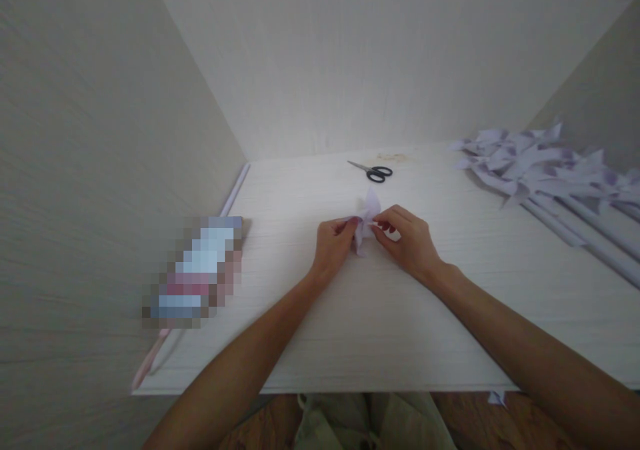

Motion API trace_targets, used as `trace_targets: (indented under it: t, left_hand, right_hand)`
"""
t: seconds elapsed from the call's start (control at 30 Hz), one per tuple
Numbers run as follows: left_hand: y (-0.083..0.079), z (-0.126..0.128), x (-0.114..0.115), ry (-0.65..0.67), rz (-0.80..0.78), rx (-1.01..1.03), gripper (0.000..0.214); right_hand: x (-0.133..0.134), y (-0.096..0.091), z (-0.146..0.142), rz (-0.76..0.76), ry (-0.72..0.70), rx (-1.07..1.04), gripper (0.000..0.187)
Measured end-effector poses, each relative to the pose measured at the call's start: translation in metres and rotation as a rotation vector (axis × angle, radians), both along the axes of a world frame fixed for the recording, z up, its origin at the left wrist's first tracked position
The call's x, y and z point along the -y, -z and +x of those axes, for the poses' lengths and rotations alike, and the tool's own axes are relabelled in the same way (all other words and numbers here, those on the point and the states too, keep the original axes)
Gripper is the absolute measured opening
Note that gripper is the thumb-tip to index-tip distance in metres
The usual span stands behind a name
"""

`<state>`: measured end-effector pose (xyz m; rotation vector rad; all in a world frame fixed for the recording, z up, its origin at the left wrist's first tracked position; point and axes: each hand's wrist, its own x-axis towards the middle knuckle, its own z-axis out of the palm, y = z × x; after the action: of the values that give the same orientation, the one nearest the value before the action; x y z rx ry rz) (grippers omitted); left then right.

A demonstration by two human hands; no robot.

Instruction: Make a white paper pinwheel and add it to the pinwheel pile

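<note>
A small pale lilac paper pinwheel (371, 205) is held just above the white table, between my two hands. My left hand (334, 243) grips its left side, the thumb pressed near the middle of the folded blades. On the other side, the fingertips of my right hand (407, 240) are pinched together at the pinwheel's right edge. Fingers cover part of its centre, and whether a pin or stick is there cannot be made out. Beyond the hands lies a pair of scissors (373, 171) with black handles, blades pointing left.
Several paper pinwheels (537, 160) on rolled paper sticks (595, 250) are heaped at the right. At the left wall stand a pixelated object (200, 270) and a pale rod (235, 190). Walls enclose the table (300, 343) at the back and sides. A paper scrap (497, 397) lies below.
</note>
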<state>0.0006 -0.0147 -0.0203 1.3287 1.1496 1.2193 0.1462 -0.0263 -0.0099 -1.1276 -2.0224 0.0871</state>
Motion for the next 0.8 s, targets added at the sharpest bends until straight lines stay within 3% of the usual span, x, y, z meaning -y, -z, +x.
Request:
trace_targets:
  t: [0.13, 0.8]
  left_hand:
    - [-0.0007, -0.0008, 0.0007, 0.021, 0.022, -0.019, 0.03]
    - [-0.0022, -0.0005, 0.0019, 0.074, 0.058, -0.098, 0.032]
  right_hand:
    - [-0.0008, 0.0009, -0.0009, -0.02, -0.046, -0.004, 0.009]
    - [-0.0029, 0.0018, -0.0028, -0.05, -0.013, -0.027, 0.015]
